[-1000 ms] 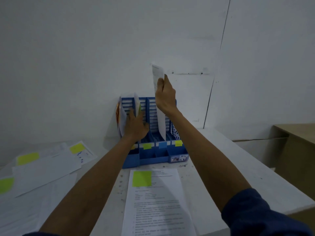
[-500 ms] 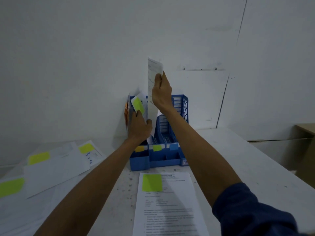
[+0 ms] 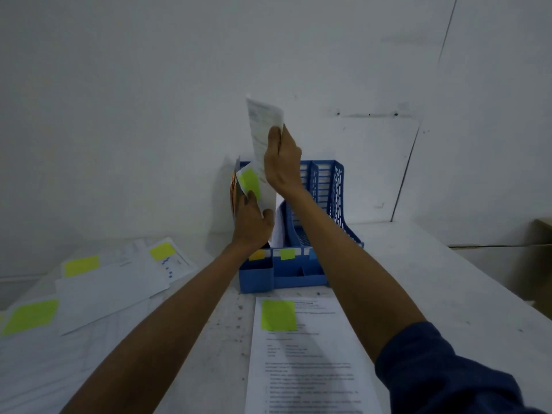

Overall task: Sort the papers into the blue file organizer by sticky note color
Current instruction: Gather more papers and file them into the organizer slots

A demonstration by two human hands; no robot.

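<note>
- The right hand [image 3: 283, 162] pinches a sheet [image 3: 263, 138] upright above the organizer [image 3: 325, 204] at the tabletop's [image 3: 418, 279] far edge.
- The left hand [image 3: 251, 219] grips filed papers [image 3: 249, 182] in the organizer's left slots.
- Loose papers [image 3: 113, 282] lie near the left edge; one page [image 3: 304, 354] lies at the near edge.

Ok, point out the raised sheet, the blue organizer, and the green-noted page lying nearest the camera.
Raised sheet [image 3: 263, 121], head view: printed upper part above the right hand's fingers.
Blue organizer [image 3: 336, 189], head view: slotted right side wall.
Green-noted page [image 3: 310, 363], head view: printed text below its sticky note.
</note>
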